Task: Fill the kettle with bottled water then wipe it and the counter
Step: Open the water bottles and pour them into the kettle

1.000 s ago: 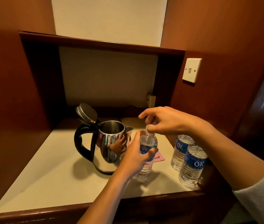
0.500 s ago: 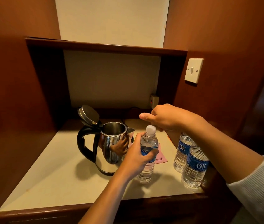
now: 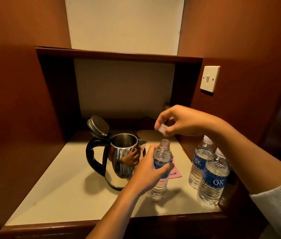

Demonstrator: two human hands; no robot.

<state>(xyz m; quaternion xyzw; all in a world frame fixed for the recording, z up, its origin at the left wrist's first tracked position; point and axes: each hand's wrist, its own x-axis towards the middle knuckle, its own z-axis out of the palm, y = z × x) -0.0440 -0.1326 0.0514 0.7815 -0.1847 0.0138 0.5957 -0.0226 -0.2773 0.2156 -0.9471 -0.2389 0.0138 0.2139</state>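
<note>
Three water bottles on the counter (image 3: 64, 190): two capped bottles (image 3: 212, 180) at right, one open bottle (image 3: 161, 168) gripped by the left hand (image 3: 151, 171). A pink cloth (image 3: 175, 173) lies behind it. Left, the kettle (image 3: 119, 161), lid up. Above, the right hand (image 3: 181, 123) pinches the cap (image 3: 162, 129)

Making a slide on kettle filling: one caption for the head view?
Left hand grips the uncapped water bottle beside the open kettle; right hand holds its cap.

We see the left hand (image 3: 149, 171) gripping the open bottle (image 3: 161, 167) mid-frame, the right hand (image 3: 186, 122) pinching its cap (image 3: 162, 129) above, and the kettle (image 3: 119, 159) left of them.
</note>
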